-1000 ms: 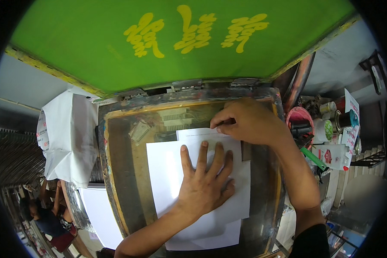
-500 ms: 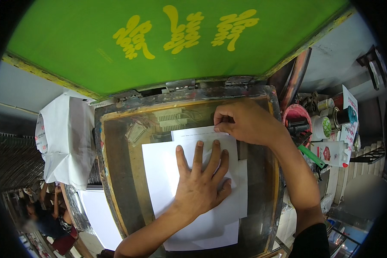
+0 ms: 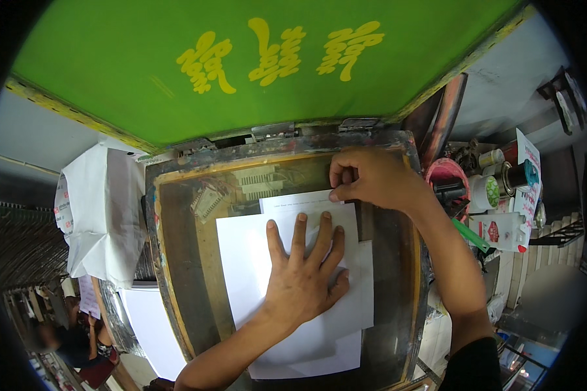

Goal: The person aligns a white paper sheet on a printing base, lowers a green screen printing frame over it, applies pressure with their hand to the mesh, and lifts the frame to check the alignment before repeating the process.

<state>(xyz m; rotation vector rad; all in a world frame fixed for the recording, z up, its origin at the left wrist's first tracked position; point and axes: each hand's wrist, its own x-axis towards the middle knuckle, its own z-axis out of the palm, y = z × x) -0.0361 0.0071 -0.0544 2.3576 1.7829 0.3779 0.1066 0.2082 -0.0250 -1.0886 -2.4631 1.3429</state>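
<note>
Several overlapping white paper sheets (image 3: 244,260) lie on a glass pane (image 3: 195,280) set in a worn, paint-stained frame. My left hand (image 3: 300,280) rests flat on them with its fingers spread, pressing near their upper middle. Beyond my fingertips shows the top strip of a sheet (image 3: 287,202) with a faint line of small print. My right hand (image 3: 378,182) is at that strip's upper right corner, fingers curled and thumb against the forefinger. Whatever is pinched there is too small to make out.
A raised green screen (image 3: 130,72) with yellow lettering is hinged along the frame's far edge. White sheeting (image 3: 104,221) and a stack of paper (image 3: 151,326) are at the left. On the right stand a pink tub (image 3: 449,171), jars and a white jug (image 3: 502,229). A person (image 3: 78,345) sits far left.
My right hand has shifted slightly right along the sheet's top corner. The left hand stays flat in place. In the background at the left, the person's arm moved and a pale sheet now shows.
</note>
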